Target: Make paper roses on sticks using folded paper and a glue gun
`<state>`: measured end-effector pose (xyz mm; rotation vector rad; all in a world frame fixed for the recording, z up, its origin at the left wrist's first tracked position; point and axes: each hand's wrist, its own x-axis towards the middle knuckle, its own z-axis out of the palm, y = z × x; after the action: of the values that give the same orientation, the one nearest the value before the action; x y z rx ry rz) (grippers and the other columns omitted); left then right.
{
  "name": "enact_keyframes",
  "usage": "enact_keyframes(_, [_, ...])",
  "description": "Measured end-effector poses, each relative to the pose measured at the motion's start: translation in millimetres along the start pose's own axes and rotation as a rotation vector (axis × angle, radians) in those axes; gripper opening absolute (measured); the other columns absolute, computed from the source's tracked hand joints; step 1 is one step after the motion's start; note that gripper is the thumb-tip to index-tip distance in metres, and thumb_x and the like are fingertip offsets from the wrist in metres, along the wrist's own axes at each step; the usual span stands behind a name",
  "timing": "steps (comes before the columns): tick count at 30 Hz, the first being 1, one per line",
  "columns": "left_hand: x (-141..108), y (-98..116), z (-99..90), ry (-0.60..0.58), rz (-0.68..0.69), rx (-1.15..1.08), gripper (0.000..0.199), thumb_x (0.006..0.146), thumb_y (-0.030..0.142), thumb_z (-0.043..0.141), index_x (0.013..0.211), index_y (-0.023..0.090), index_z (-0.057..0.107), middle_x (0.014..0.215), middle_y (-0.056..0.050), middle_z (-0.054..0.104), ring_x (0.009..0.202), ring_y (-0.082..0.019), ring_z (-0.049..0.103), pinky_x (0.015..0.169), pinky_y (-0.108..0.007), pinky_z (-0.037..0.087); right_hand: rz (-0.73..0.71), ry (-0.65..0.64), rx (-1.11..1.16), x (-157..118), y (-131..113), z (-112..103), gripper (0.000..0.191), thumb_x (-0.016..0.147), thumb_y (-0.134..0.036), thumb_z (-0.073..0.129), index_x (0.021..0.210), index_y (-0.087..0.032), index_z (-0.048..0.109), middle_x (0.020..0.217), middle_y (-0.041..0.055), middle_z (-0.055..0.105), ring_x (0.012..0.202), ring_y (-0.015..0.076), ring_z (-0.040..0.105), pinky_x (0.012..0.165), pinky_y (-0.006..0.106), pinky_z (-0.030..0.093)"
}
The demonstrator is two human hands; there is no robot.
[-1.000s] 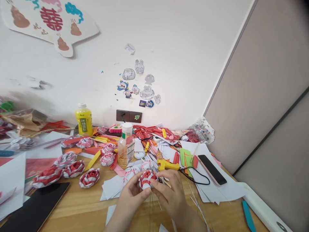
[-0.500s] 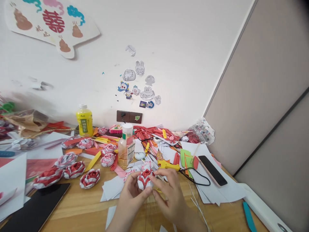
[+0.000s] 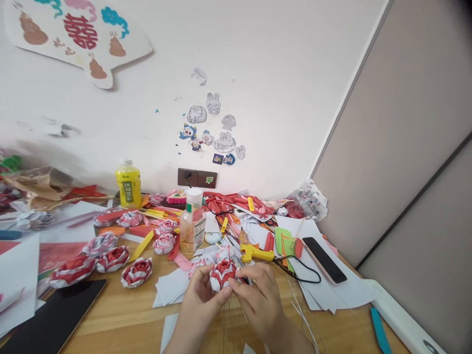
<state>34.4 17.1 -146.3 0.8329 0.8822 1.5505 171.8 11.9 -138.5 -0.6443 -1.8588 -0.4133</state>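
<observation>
A red and white paper rose (image 3: 223, 273) is held between my hands above the front of the wooden table. My left hand (image 3: 204, 295) wraps its fingers and thumb around the left side of the rose. On the other side, my right hand (image 3: 260, 290) is closed with its fingertips against the rose's right edge. Just behind them lies a yellow glue gun (image 3: 257, 253) with a black cord. Pink and white paper roses (image 3: 222, 253) sit partly hidden behind the held rose. Another red and white rose (image 3: 136, 273) rests to the left.
A clear bottle (image 3: 192, 226) and a yellow drink bottle (image 3: 128, 184) stand toward the wall. Red paper strips (image 3: 236, 201) are heaped at the back. A phone (image 3: 324, 259) lies on white sheets at the right, and a dark tablet (image 3: 55, 317) at the front left.
My right fingers have shifted slightly over the rose's right side and drawn closer together, leaving more of its petals showing. My left hand keeps its hold.
</observation>
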Motion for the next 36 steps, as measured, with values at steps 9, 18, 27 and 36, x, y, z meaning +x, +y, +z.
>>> enact_keyframes(9, [0.9,-2.6,-2.6,-0.018,-0.005,0.012,0.046,0.039,0.031,0.087,0.074,0.019,0.060,0.070,0.001,0.067,0.066,-0.015,0.060,0.054,-0.024,0.051,-0.018,-0.139,-0.049,1.6,2.3,-4.0,0.028,0.092,-0.010,0.045,0.116,-0.015,0.058,0.096,0.0090,0.060,0.088,0.0200,0.055,0.076,0.034,0.049])
enact_keyframes(18, [2.5,-8.8,-5.6,-0.023,0.009,0.024,0.047,0.042,0.031,0.086,0.076,0.019,0.057,0.067,0.003,0.064,0.065,-0.014,0.058,0.055,-0.024,0.050,-0.011,-0.064,-0.041,-0.6,1.9,-0.6,0.018,0.093,-0.011,0.049,0.103,-0.019,0.061,0.091,0.0060,0.060,0.083,0.0173,0.054,0.074,0.031,0.049])
enact_keyframes(27, [1.0,-11.9,-8.0,-0.065,0.036,0.043,0.047,0.045,0.032,0.086,0.081,0.019,0.058,0.080,-0.003,0.067,0.078,-0.020,0.060,0.063,-0.030,0.053,0.017,-0.241,-0.033,-3.5,6.5,-4.7,0.034,0.090,-0.010,0.042,0.122,-0.016,0.052,0.113,0.0111,0.052,0.100,0.0230,0.050,0.084,0.037,0.044])
enact_keyframes(36, [-0.2,-5.4,-6.0,-0.127,0.037,-0.009,0.039,0.050,0.029,0.086,0.081,0.021,0.064,0.080,-0.001,0.069,0.078,-0.017,0.063,0.065,-0.025,0.053,0.032,-0.173,-0.028,-4.2,5.6,-4.5,0.027,0.090,-0.009,0.045,0.114,-0.017,0.055,0.106,0.0086,0.054,0.097,0.0209,0.050,0.084,0.035,0.043])
